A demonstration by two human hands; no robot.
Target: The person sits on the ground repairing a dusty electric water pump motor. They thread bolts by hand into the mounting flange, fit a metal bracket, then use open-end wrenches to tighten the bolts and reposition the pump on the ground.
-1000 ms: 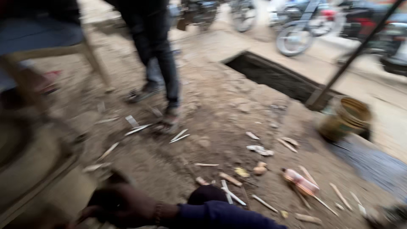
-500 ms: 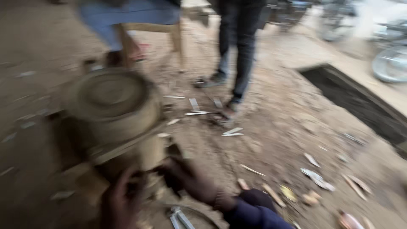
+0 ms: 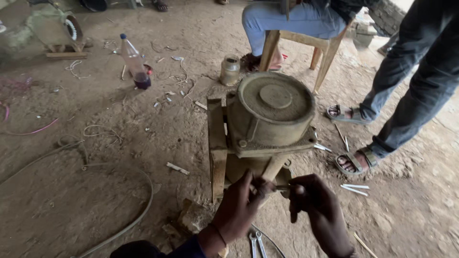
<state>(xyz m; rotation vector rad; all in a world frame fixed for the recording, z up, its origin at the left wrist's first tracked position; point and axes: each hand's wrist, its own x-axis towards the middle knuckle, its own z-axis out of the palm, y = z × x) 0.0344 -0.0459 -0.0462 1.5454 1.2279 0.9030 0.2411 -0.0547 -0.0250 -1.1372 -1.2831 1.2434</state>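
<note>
A round, dust-covered metal housing sits on a rough wooden frame on the dirt floor. My left hand reaches in from the bottom in a dark blue sleeve, its fingers pinched at the frame just under the housing. My right hand is closed beside it. Between the two hands shows a short thin metal rod, and both hands grip it. What the rod joins to is hidden behind my fingers.
Two spanners lie on the ground below my hands. A person sits on a wooden stool behind the housing, and another stands in sandals at the right. A glass jar, a plastic bottle and a looping cable lie to the left.
The view has swung left from the littered ground and pit and settled on the housing. My hands have come together on the rod at its base.
</note>
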